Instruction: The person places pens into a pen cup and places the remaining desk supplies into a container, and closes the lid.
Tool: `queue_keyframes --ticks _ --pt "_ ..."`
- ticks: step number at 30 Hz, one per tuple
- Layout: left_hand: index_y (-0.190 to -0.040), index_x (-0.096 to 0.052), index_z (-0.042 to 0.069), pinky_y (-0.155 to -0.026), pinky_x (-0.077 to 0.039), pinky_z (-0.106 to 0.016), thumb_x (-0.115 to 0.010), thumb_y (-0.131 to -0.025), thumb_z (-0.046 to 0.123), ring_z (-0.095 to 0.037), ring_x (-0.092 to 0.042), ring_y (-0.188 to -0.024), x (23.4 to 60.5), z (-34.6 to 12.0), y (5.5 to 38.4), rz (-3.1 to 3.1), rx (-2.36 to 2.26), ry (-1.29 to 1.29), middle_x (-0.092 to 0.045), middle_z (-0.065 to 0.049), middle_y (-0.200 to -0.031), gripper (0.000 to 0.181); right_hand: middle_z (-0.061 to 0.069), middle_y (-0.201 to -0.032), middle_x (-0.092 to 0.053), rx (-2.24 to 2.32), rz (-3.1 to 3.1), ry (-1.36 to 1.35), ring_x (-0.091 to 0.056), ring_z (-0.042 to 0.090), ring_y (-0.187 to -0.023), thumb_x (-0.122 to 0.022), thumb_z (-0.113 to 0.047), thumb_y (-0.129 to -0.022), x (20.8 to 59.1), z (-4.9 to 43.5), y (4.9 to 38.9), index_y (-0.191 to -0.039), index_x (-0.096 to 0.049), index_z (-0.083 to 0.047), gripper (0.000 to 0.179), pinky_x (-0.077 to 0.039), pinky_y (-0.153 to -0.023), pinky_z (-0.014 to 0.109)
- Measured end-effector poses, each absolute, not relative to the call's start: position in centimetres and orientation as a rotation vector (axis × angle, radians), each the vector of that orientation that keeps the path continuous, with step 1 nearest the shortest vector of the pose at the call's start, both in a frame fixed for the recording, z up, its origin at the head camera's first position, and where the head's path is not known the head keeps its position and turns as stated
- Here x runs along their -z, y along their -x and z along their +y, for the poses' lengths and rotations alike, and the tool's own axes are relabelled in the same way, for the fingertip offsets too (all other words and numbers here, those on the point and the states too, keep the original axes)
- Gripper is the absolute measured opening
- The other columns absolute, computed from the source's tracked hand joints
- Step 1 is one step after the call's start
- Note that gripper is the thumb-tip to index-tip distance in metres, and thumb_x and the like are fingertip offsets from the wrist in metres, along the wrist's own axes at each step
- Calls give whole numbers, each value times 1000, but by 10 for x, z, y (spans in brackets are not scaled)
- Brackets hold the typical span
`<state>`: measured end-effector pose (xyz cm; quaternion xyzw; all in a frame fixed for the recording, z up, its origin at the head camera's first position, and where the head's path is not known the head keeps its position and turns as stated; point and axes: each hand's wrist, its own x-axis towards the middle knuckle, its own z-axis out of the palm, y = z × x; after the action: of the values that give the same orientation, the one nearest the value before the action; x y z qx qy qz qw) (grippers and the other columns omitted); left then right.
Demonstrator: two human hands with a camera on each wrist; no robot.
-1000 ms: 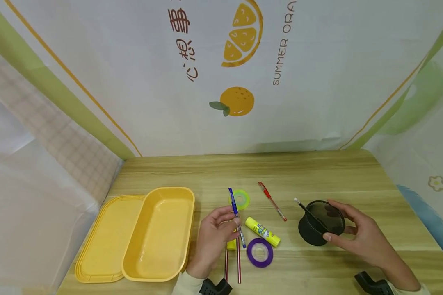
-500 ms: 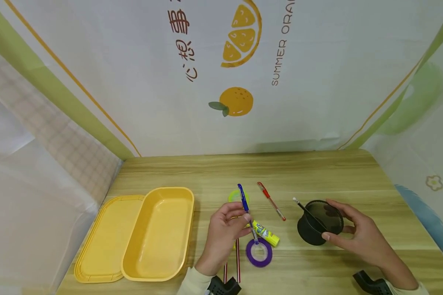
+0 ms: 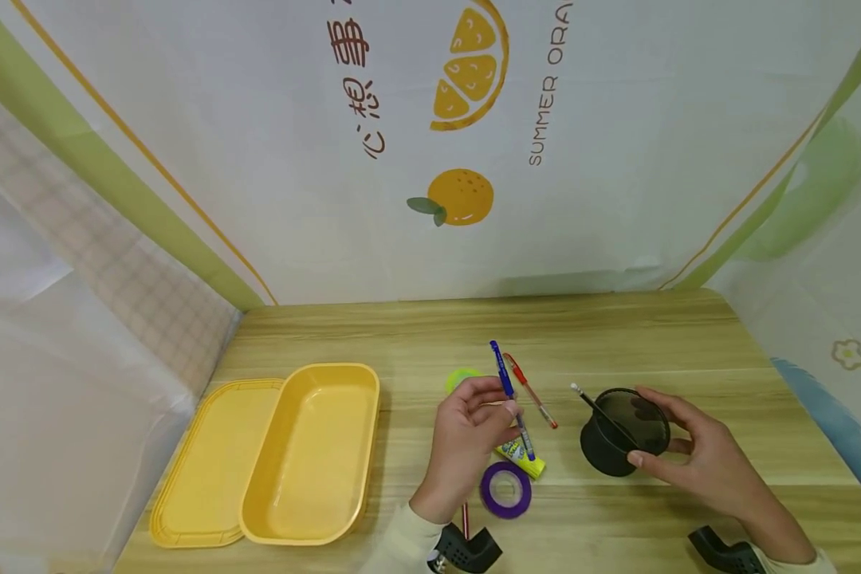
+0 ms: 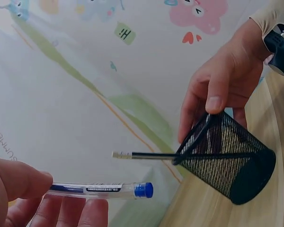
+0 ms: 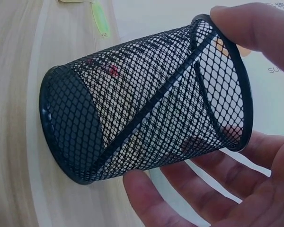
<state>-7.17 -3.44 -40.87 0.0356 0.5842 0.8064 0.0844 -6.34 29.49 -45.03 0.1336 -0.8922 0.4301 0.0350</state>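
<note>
- Left hand (image 3: 468,437), fingers curled, pinches the blue pen (image 3: 503,371), left of the mesh cup (image 3: 604,453); right hand (image 3: 706,462) grips the cup.
- Pencil (image 3: 603,414) leans inside cup; red pen (image 3: 530,391), glue stick (image 3: 516,454) left.
- Blue pen: clear-barrelled, tilted.

Set back at the head, looking forward and down across the wood-grain tabletop (image 3: 402,335) to the printed backdrop (image 3: 273,159). At the left wrist, tilted, looking close past the blue pen (image 4: 104,190) toward the black mesh pen cup (image 4: 213,172). At the right wrist, nearest of all, facing the cup's side. Overlapping in all three at cup and right hand (image 4: 222,82).
</note>
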Motion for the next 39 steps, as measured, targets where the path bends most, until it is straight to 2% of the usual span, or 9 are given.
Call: queue_keyframes --ticks 3,9,17,20,23,27,31,39 --pt "-132 -58 -5 -81 -64 -27 -71 -100 3 -12 -73 -99 407 -24 73 1718 -2417 -136 -68 -11 -118 36 -35 -144 -44 -1316 -2745 -407 -45 -22 -123 -90 -16 -86 450 296 63 -159 -48 -16 84 -60 -78 20" --pt "-134 -60 -1 -80 -65 -27 -73 -98 1 -13 -74 -100 405 -6 76 1657 -2441 -163 -70 -12 -118 38 -31 -145 -46 -1324 -2738 -415 -46 -21 -124 -90 -16 -86 449 295 63 -159 -48 -22 84 -61 -78 21" --pt "-125 -63 -1 -76 -64 -25 -71 -95 -7 -10 -73 -93 404 11 79 1620 -2468 -168 -70 -3 -111 32 -34 -144 -45 -1341 -2735 -412 -48 -21 -123 -89 -13 -86 450 295 63 -159 -48 -18 84 -61 -77 21" --pt "-123 -63 -2 -76 -64 -25 -71 -94 -8 -10 -74 -92 404 17 80 1609 -2480 -177 -71 -4 -109 31 -34 -144 -46 -1344 -2736 -408 -48 -20 -122 -90 -14 -86 450 295 64 -159 -48 -16 84 -61 -77 21" --pt "-122 -63 -1 -78 -64 -26 -73 -94 -7 -12 -73 -93 405 22 81 1594 -2499 -193 -71 -16 -113 31 -34 -143 -46 -1350 -2736 -403 -49 -20 -121 -89 -14 -86 450 294 64 -159 -48 -16 84 -61 -77 21" --pt "-122 -63 -1 -81 -64 -27 -74 -94 -5 -13 -73 -95 407 29 83 1576 -2523 -210 -69 -22 -115 30 -32 -143 -47 -1374 -2725 -407 -52 -18 -120 -89 -12 -86 451 294 64 -159 -48 -15 84 -62 -76 22" --pt "-120 -64 -1 -81 -64 -27 -74 -95 -5 -12 -73 -94 409 34 85 1573 -2538 -198 -71 -11 -108 28 -31 -143 -48 -1379 -2721 -407 -52 -18 -120 -89 -11 -86 452 294 64 -159 -48 -15 84 -62 -76 22" --pt "-119 -66 3 -81 -64 -27 -75 -95 -2 -13 -72 -93 415 41 88 1582 -2534 -153 -71 -5 -105 26 -33 -143 -47 -1371 -2719 -413 -51 -18 -121 -89 -11 -86 452 294 64 -159 -48 -14 84 -62 -76 22"
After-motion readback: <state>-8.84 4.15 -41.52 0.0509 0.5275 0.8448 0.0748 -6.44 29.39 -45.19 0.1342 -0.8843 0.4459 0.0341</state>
